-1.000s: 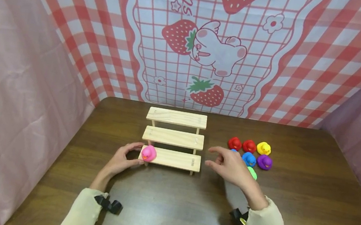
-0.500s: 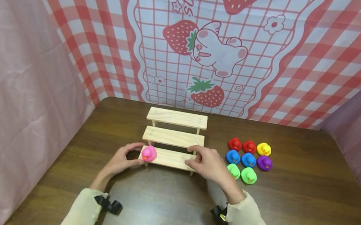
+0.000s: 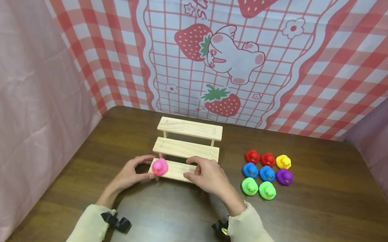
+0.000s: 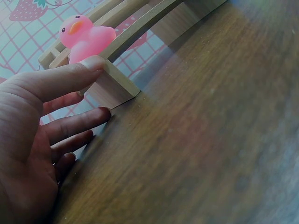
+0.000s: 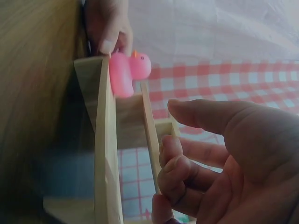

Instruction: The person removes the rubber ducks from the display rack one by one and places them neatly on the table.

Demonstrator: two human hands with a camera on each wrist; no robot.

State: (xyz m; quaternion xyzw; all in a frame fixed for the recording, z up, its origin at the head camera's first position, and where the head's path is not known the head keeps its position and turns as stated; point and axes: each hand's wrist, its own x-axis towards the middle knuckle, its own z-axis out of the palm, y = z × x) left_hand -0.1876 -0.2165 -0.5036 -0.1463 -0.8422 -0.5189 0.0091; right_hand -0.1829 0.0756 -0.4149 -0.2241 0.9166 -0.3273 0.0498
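Note:
A pink toy duck [image 3: 160,167] sits at the left end of the lowest step of a three-tier wooden display stand [image 3: 187,149]. My left hand [image 3: 132,173] is at that end; in the left wrist view its thumb [image 4: 92,64] touches the step's front corner beside the duck, with the other fingers loosely extended near the side panel. Over the right part of the same step is my right hand [image 3: 209,176], thumb and index finger apart with nothing between them. In the right wrist view its other fingers are loosely bent, and the pink duck [image 5: 125,74] stands beyond them.
Right of the stand, several toy ducks rest in rows on the wooden table [image 3: 332,210]: red ducks [image 3: 267,159], a yellow duck [image 3: 283,162], blue ducks [image 3: 267,173], a purple duck [image 3: 284,176] and green ducks [image 3: 267,190]. A strawberry-print cloth [image 3: 252,116] hangs behind.
My right hand has moved left from beside the ducks to over the lowest step, uncovering the blue and green ducks. The left hand and pink duck have stayed in place.

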